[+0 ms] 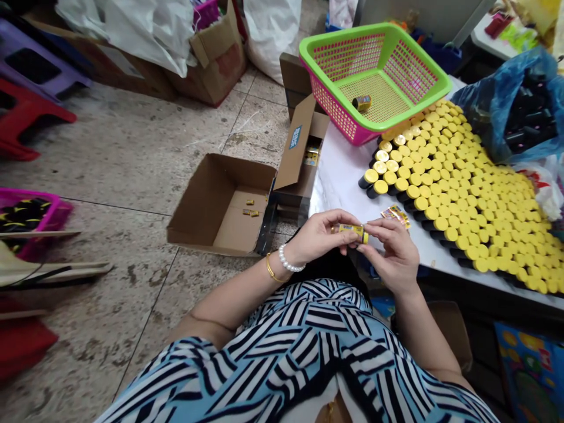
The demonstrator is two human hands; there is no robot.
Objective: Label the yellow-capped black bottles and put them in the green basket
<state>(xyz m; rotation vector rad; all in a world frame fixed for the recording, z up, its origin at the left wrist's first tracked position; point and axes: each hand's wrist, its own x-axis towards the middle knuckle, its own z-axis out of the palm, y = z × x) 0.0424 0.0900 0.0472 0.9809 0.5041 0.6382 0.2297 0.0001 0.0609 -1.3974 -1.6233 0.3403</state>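
Note:
Between my hands, in front of my body at the table's edge, is a small cylinder with a yellow printed label (pixel 351 230), lying about level. My left hand (pixel 321 238) is closed around its left part, thumb along the side. The fingertips and thumb of my right hand (pixel 394 249) pinch its right end. Just beyond the right hand, a few printed yellow-and-red labels (pixel 395 216) lie on the white table (pixel 337 170). Many upright black cylinders with yellow tops (pixel 440 194) stand packed together on the table to the right.
A green-and-pink basket (pixel 374 126) holds one labelled cylinder (pixel 362 104). Left of the table, an open cardboard box (pixel 198 205) has a few small labelled cylinders (pixel 250 212) inside. A blue plastic bag (pixel 489 100) of dark pieces sits at the right. Stools (pixel 35 111) stand far left.

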